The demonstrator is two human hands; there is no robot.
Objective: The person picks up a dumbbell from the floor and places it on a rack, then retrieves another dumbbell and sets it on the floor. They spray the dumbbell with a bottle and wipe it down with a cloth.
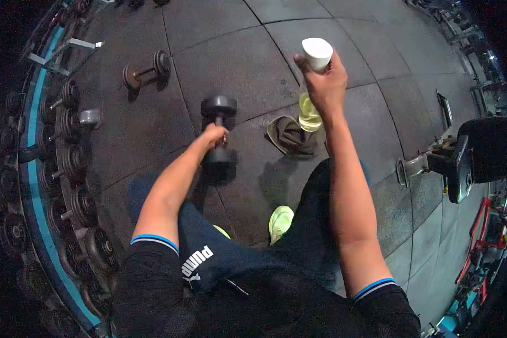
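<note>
My left hand (pixel 214 135) is wrapped around the handle of a black dumbbell (pixel 218 107) that lies on the dark rubber floor (pixel 236 62). My right hand (pixel 324 84) is raised and grips a bottle with a white cap (pixel 316 52) on top and a yellowish clear body (pixel 308 114) hanging below the hand. Just beneath the bottle a dark cloth (pixel 292 137) lies crumpled on the floor. My knees in dark shorts and one bright green shoe (pixel 280 221) show between my arms.
A curved rack of dumbbells (pixel 73 169) runs along the left side. A lone dumbbell (pixel 146 70) rests on the floor at the back left. A bench or machine with black padding (pixel 473 155) stands at the right.
</note>
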